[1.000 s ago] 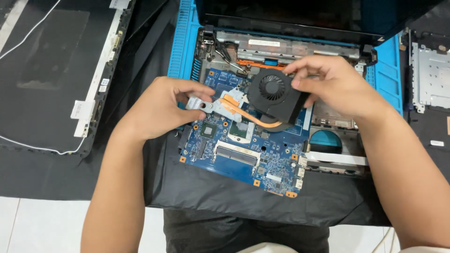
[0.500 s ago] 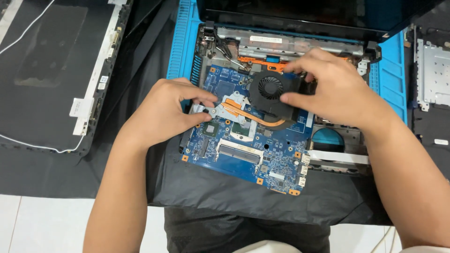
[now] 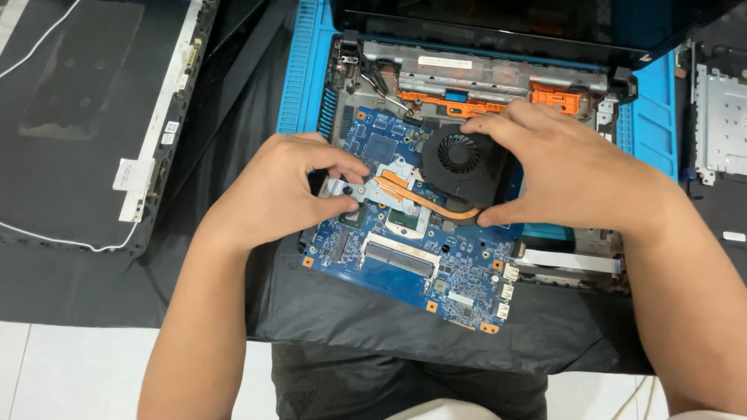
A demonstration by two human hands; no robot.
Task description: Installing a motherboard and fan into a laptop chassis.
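while both hands still grip it, left hand (image 3: 276,194), right hand (image 3: 572,175), fan heatsink (image 3: 459,167) sits lower on motherboard (image 3: 405,249).

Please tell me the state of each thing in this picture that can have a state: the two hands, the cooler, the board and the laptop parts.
left hand: pinching the metal heatsink plate.
right hand: gripping the black fan by its edges.
copper pipe: joins plate and fan.
blue motherboard: bare, partly overhanging the laptop base.
laptop base: opened, internals exposed.
screen cover: detached, lying flat at left.
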